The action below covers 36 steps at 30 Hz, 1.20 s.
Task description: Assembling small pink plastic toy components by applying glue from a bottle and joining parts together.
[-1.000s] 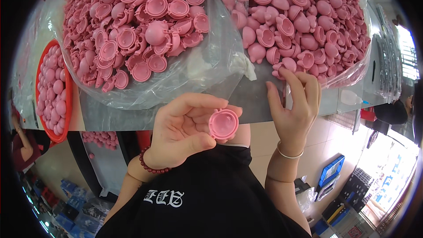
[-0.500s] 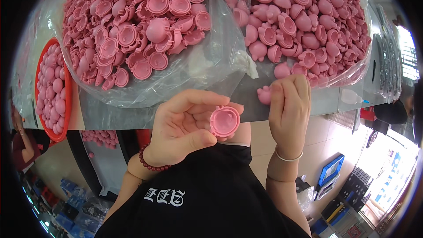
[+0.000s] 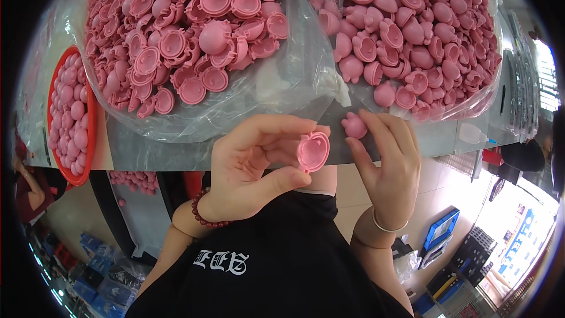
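My left hand (image 3: 259,168) holds a pink plastic half-shell (image 3: 313,152) between thumb and fingers, its hollow, rimmed side showing and turned toward the right. A smaller pink piece (image 3: 354,125), rounded with little knobs like ears, is between the thumb and index fingertip of my right hand (image 3: 385,162). The other right fingers are loosely bent. Both hands are just over the near table edge, a short way apart. Beyond them lie a left heap of pink hinged half-shells (image 3: 215,38) and a right heap of pink eared half-shells (image 3: 421,56).
Clear plastic sheeting (image 3: 235,112) lies under the heaps on the grey table (image 3: 147,156). An orange-red basket (image 3: 87,168) of pink balls stands at the left. A clear bottle with a blue tip (image 3: 471,133) lies at the right. Another person's arm (image 3: 32,185) shows at far left.
My left hand has turned the half-shell so its opening faces more to the right. The right hand has rotated, its thumb and index finger now showing around the eared piece.
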Tool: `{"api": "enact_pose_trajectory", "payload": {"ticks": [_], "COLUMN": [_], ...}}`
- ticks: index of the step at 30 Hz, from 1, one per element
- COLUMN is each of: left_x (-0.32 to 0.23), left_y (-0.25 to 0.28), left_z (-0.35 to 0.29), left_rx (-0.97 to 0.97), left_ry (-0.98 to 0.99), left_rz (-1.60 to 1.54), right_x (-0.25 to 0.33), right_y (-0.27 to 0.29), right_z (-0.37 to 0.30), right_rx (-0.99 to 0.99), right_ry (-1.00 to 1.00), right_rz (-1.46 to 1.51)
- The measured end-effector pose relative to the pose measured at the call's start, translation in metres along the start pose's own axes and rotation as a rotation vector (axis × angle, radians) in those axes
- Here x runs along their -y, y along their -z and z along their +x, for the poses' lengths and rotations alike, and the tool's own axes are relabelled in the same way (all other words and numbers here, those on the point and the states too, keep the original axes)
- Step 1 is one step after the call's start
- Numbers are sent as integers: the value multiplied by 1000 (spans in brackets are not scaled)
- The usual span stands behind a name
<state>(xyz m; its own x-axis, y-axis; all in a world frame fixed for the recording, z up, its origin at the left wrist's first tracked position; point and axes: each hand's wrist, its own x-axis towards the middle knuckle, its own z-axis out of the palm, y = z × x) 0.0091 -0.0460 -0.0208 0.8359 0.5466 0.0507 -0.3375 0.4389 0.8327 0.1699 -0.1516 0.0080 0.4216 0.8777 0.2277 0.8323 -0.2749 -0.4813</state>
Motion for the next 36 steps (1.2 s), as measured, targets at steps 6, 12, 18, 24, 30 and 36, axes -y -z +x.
{"api": "enact_pose_trajectory", "payload": {"ticks": [6, 12, 18, 24, 30, 36], "left_x": [3, 5, 2, 5, 6, 11], "left_y": [-3, -7, -9, -10, -10, -11], "left_z": [0, 2, 5, 7, 6, 7], "left_rx": [-19, -16, 9, 32, 27, -12], "left_ry": [-7, 51, 41, -24, -14, -38], "left_rz": [37, 62, 149, 171, 175, 134], "right_x": [-4, 5, 1, 1, -5, 11], "right_y": [4, -6, -7, -7, -8, -5], "right_z": [-1, -3, 0, 0, 0, -5], "right_rx": [-18, -134, -67, -79, -55, -131], "right_ry": [46, 230, 287, 260, 333, 203], "right_rz": [134, 499, 493, 564, 485, 395]}}
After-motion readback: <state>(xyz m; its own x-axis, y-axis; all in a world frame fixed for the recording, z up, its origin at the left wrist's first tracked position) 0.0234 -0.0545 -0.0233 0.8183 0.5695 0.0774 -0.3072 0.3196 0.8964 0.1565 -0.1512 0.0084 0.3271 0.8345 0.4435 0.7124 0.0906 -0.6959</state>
